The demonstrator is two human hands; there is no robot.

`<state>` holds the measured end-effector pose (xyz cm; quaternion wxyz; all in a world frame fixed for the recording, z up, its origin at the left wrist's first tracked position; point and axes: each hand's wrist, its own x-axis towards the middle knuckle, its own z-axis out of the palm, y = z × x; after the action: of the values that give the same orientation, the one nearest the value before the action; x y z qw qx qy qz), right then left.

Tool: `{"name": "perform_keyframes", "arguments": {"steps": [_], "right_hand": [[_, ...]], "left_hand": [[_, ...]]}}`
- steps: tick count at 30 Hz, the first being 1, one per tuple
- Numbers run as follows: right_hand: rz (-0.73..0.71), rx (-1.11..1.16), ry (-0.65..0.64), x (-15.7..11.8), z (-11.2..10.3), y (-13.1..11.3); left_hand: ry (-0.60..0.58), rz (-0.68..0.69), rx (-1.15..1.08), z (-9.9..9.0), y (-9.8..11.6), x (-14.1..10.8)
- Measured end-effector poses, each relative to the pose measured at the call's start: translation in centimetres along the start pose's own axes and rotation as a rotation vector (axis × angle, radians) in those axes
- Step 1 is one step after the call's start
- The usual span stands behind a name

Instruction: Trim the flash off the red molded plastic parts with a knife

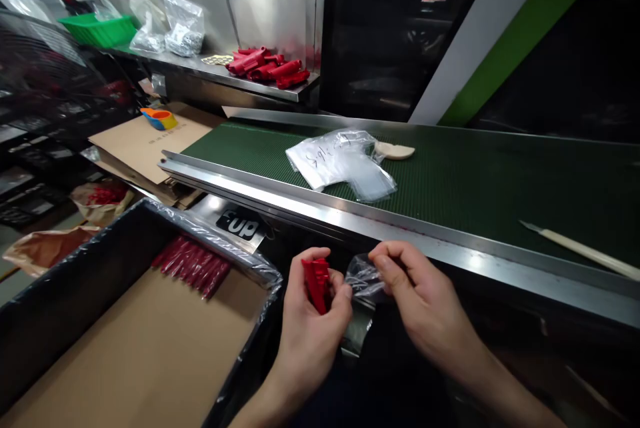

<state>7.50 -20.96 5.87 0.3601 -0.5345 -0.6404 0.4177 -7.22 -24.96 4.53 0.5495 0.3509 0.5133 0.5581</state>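
Closest to me, my left hand (pixel 313 321) is clamped around a red plastic part (pixel 317 283), while my right hand (pixel 415 301) pinches a small clear bag (pixel 364 279) just beside it, below the green conveyor belt (pixel 500 181) and next to the cardboard box (pixel 125 348).

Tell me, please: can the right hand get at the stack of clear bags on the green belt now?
Probably not at once: the right hand is pinching a small clear bag. The stack of clear bags lies uncovered on the green belt, past the metal rail.

Black sticker (pixel 240 225) under the conveyor rail reads "UP", white letters; handwriting on the clear bag (pixel 320 160) illegible.
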Motion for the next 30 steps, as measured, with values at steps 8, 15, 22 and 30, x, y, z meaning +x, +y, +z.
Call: {"name": "perform_keyframes", "arguments": {"steps": [8,15,22,30], "right_hand": [[-0.072,-0.079,-0.089,-1.5,-2.1,-1.0],[-0.017,0.058,-0.331,-2.6,-2.5,-1.0],[0.300,0.521,-0.032,-3.2,-3.7,1.4],[0.483,0.909,-0.072,-3.7,-3.6,1.1]], "left_hand": [[-0.133,-0.043,0.355,-0.6,-0.4,-0.8],[-0.391,0.111,0.748,-1.0,-1.0,-1.1],[-0.276,0.176,0.816,-2.2,-0.9,-0.2],[-0.187,0.024,0.571,-1.7,1.1,0.1]]}}
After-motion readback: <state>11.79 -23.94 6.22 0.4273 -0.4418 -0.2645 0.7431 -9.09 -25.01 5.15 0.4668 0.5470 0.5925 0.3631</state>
